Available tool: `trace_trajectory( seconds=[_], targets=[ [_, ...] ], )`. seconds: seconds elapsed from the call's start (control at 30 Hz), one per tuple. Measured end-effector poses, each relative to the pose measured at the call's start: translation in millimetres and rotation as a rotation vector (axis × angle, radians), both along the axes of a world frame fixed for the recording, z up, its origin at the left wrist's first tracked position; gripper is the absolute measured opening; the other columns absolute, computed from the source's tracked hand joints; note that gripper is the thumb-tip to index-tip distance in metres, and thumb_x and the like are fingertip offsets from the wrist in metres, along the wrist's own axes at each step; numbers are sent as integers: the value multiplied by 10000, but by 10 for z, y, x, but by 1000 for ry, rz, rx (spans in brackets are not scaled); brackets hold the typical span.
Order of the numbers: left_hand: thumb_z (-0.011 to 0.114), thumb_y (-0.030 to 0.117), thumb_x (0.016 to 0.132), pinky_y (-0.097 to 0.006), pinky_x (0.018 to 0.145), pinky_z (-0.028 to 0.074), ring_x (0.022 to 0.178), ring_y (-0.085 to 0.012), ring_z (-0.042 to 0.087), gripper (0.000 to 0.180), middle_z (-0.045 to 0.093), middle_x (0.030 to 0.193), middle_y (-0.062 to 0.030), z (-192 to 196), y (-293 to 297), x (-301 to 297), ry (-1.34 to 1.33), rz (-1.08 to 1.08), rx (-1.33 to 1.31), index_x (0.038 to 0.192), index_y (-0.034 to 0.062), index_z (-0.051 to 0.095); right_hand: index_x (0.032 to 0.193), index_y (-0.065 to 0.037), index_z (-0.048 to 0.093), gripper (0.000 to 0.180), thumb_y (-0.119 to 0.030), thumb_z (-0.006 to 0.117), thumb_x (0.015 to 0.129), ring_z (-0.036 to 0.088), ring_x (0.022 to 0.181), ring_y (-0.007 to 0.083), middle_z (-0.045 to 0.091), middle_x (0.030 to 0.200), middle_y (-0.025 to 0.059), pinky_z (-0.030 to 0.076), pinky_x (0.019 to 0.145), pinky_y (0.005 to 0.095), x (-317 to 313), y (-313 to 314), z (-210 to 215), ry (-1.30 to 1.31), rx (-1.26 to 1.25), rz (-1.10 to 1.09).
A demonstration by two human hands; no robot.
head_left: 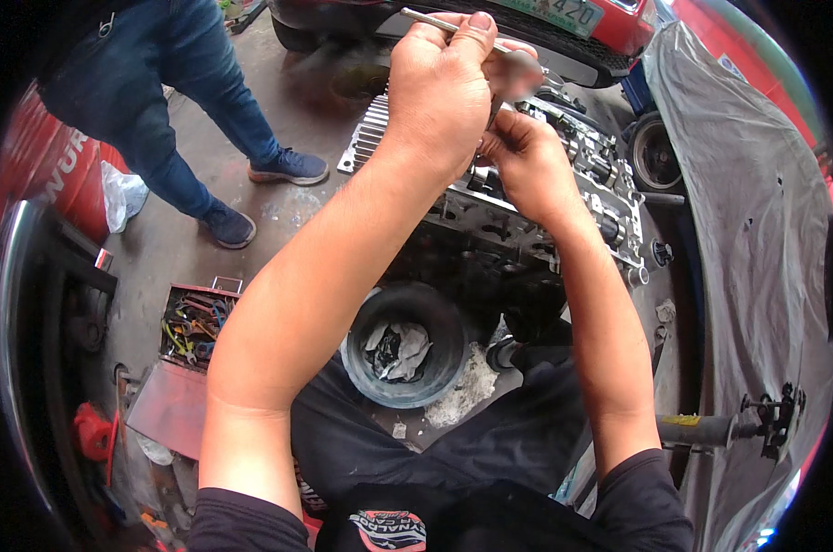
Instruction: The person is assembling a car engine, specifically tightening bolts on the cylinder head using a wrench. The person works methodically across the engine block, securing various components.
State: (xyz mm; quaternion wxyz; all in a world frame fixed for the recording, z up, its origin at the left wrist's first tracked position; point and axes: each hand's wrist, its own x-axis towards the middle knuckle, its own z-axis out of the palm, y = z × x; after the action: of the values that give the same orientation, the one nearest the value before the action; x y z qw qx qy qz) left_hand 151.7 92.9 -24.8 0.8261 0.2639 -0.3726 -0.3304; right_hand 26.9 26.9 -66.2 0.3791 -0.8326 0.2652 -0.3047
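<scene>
My left hand (439, 106) is raised over the engine, its fingers closed round a thin silvery metal rod (427, 18) that sticks out past the thumb. The rod's other end runs into a blurred patch, so its kind does not show. Close beside it, lower and to the right, my right hand (531, 170) has its thumb and fingers pressed together over the cylinder head (609, 175). What those fingers grip, if anything, is hidden. Shiny camshaft parts show along the head, right of my hand.
A red open toolbox (195, 322) with several tools sits at the left. Below the engine stands a dark round basin (407, 396) with crumpled wrappers. Another person's legs (172, 110) are at the upper left. A grey cover (738, 212) drapes the right; a red vehicle (619, 46) is behind.
</scene>
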Motion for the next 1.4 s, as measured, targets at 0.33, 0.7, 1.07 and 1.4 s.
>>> trace_trajectory(
  seconds=[0.33,0.7,1.07,1.4],
  targets=[
    [378,152,1053,-345,475,428,409,-146,357,229,442,567,-15,486,-679,542,-524,-985,486,1059,-11,539,1013,10,746,224,-192,782,926,603,803,101,745,862,60,508,794,309,46,196,38,52,-109,-164],
    [489,121,961,-394,495,502,528,-246,598,259,605,647,-153,582,-792,-361,-311,-371,324,766,-7,601,1049,6,718,151,-119,725,964,641,863,109,738,911,32,508,840,296,-601,-442,189,-226,49,-52],
    [518,232,1008,-397,504,539,564,-263,645,358,639,679,-155,404,-902,-581,-520,-139,451,820,-50,633,1087,42,682,167,-99,677,998,688,860,133,725,923,50,550,820,297,-656,-515,-213,-392,297,-32],
    [685,155,883,-385,670,580,771,-271,746,177,758,838,-171,1129,-1327,-632,-2293,-124,392,846,-3,756,1070,36,691,156,-104,668,1004,659,837,87,722,867,39,515,803,256,-593,-542,-321,-385,221,-31]
  ],
)
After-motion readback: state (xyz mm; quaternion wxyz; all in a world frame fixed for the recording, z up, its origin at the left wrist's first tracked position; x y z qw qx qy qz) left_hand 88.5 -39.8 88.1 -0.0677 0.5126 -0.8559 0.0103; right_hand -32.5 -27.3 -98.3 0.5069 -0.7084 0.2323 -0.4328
